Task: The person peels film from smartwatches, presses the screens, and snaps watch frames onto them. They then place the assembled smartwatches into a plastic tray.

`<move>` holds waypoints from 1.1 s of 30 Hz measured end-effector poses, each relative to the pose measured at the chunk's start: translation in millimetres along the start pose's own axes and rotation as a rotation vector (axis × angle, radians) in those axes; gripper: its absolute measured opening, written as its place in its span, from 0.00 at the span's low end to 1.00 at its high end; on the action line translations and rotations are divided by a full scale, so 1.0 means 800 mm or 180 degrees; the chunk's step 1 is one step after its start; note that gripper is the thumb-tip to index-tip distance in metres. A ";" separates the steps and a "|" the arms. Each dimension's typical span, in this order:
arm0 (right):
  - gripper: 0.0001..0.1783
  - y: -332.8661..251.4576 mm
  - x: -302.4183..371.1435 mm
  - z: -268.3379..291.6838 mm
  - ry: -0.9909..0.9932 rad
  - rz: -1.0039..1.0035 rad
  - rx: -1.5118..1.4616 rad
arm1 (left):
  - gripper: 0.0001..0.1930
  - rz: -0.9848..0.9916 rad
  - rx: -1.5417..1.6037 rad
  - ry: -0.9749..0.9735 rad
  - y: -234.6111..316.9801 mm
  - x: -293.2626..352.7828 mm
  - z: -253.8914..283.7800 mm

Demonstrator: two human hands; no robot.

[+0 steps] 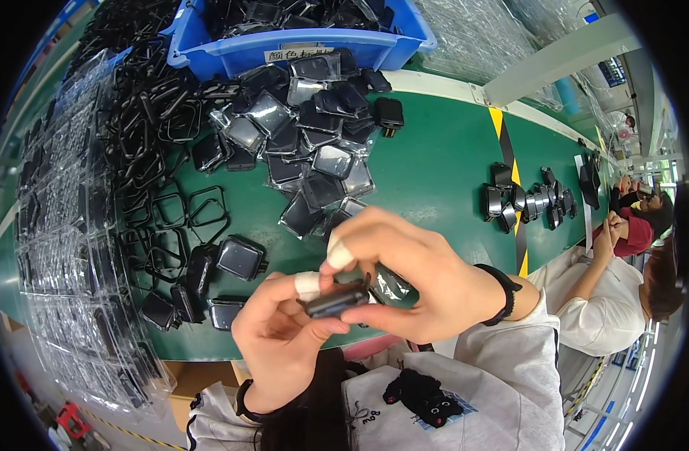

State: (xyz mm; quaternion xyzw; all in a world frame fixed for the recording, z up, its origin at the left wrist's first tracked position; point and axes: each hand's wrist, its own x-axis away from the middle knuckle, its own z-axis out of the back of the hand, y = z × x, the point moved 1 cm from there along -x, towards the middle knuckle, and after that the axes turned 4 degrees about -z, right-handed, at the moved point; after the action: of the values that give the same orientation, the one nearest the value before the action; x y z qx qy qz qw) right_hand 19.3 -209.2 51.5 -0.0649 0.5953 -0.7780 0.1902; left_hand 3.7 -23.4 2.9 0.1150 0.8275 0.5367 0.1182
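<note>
Head view: a small dark case (335, 303) with rounded edges is held tilted between both hands, above the near side of a green table (427, 161). Its left end is pinched by the thumb and fingers of the left hand (275, 323); its right end is pinched by the right hand (412, 278), the forefinger being arched over the top (a white wrap (307, 284) is worn on a finger of each hand). Just left of the grip, black squarish units (240, 258) are scattered; beyond these, thin black frames (145, 143) are heaped, and farther left, clear plastic trays (66, 225) are stacked. Straight beyond the grip, dark square pieces in clear film (320, 120) are piled, and behind them a blue bin (231, 58) is filled with more dark parts. Well to the right of the grip, black units are clustered around yellow-and-black tape (499, 124), and a co-worker's white sleeve (596, 316) is seen past them.
</note>
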 end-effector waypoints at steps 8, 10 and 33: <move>0.12 0.006 0.018 -0.003 0.0188 0.0680 0.0446 | 0.11 -0.0677 -0.0840 0.0230 0.007 -0.002 -0.015; 0.12 0.005 0.020 -0.005 0.0233 0.0660 0.0427 | 0.10 -0.0876 -0.0940 0.0088 0.007 -0.007 -0.013; 0.24 0.009 0.128 0.078 0.1699 -0.1287 0.3036 | 0.14 0.0106 -0.1809 -0.0682 -0.021 -0.025 -0.088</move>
State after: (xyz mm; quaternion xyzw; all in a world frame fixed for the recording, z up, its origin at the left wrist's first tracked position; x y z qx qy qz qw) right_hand -52.8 -305.7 49.4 0.1139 0.1822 -0.9704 -0.1105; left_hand -0.9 -96.7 16.6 0.1469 0.6250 0.7334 0.2234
